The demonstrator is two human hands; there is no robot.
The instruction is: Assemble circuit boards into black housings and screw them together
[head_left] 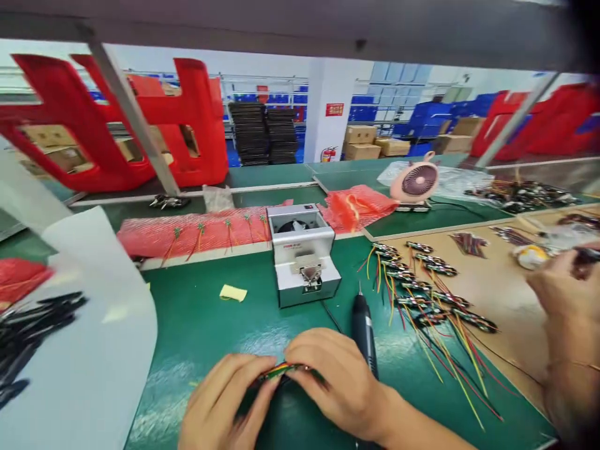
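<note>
Near the front of the green bench, my left hand (229, 397) and my right hand (340, 381) pinch a small green circuit board (280, 370) between them. Red and yellow wires run along its top; my fingers cover most of it. Just right of my right hand lies a black electric screwdriver (364, 331), its bit pointing away from me. Beyond my hands stands a grey screw feeder (304, 256). To the right, several wired circuit boards (412, 284) lie in rows, their red and yellow wires trailing toward me.
A white sheet (122, 325) with black plastic parts (32, 331) lies at left. Red bubble wrap (215, 228) with small wired boards runs behind the feeder. A pink fan (417, 181) stands further back. At right, a co-worker's hand (567, 300) holds a dark part. A shelf hangs overhead.
</note>
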